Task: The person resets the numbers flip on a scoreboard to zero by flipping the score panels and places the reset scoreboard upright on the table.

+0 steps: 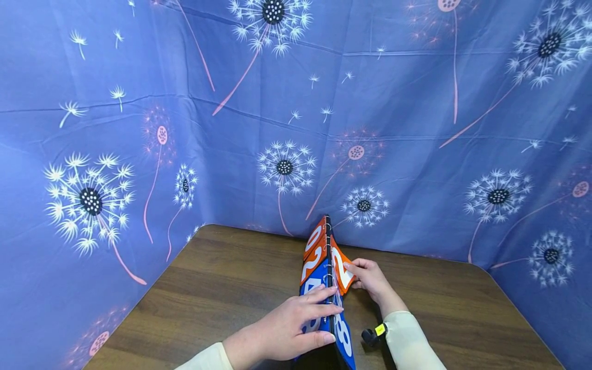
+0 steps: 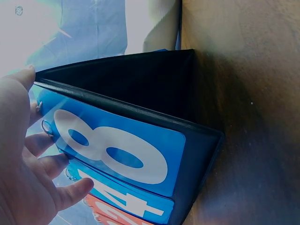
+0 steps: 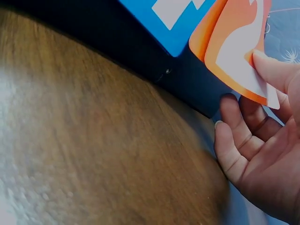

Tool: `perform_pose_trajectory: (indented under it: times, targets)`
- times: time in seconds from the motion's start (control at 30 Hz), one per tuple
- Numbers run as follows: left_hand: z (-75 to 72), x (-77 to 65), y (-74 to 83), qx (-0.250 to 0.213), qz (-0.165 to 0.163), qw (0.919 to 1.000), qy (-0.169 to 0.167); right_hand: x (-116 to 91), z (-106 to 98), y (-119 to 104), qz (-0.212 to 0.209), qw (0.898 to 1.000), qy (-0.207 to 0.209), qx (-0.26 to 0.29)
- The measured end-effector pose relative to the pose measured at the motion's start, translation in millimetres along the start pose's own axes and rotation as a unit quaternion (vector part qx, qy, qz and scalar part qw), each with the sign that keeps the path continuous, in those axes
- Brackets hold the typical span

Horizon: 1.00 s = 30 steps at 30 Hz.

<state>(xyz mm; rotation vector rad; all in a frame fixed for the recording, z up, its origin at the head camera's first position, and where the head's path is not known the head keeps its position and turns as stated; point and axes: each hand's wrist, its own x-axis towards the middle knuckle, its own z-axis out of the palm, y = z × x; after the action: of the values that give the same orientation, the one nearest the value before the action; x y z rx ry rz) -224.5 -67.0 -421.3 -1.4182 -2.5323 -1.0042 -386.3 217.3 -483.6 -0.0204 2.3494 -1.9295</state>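
Note:
A tent-shaped flip scoreboard [image 1: 311, 288] with a black cover stands on the table. Metal rings along its ridge carry blue and orange cards with white digits. Over the near part of the ridge, my left hand [image 1: 291, 326] holds it, some fingers across the top. The left wrist view shows other fingertips on the side with the blue 8 card [image 2: 131, 145]. On the right side, my right hand [image 1: 372, 280] pinches the free edge of an orange 2 card [image 3: 243, 65] between thumb and fingers, lifting it off the face. Its other fingers curl loosely below.
The brown wooden table [image 1: 222, 277] extends on both sides of the scoreboard. Behind it hangs a blue dandelion-print cloth [image 1: 407, 154], close to the scoreboard's far end. A small black device with a yellow label [image 1: 373, 334] sits by the right wrist.

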Motion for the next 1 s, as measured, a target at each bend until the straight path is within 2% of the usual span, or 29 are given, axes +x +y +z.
perform_pose_trajectory:
  times: [0.23,0.53,0.7,0.8,1.0]
  targets:
    - [-0.4,0.6,-0.8,-0.011,-0.002,0.9999,-0.006,0,1,-1,-0.003,1.000,0.022,-0.014]
    - [-0.9,0.7,-0.3,-0.020,-0.016,0.9995,-0.017,-1,1,-2,-0.019,0.998,0.066,0.011]
    - [-0.8,0.8,-0.4,-0.018,-0.013,0.9996,-0.015,-1,-2,-9,-0.024,0.996,0.088,0.018]
    - [-1.0,0.7,-0.6,-0.019,-0.010,0.9997,-0.013,-1,-7,-14,-0.018,0.995,0.091,0.036]
    - [-1.0,0.7,-0.5,-0.022,-0.014,0.9996,-0.013,-6,-13,-25,-0.010,0.990,0.070,0.119]
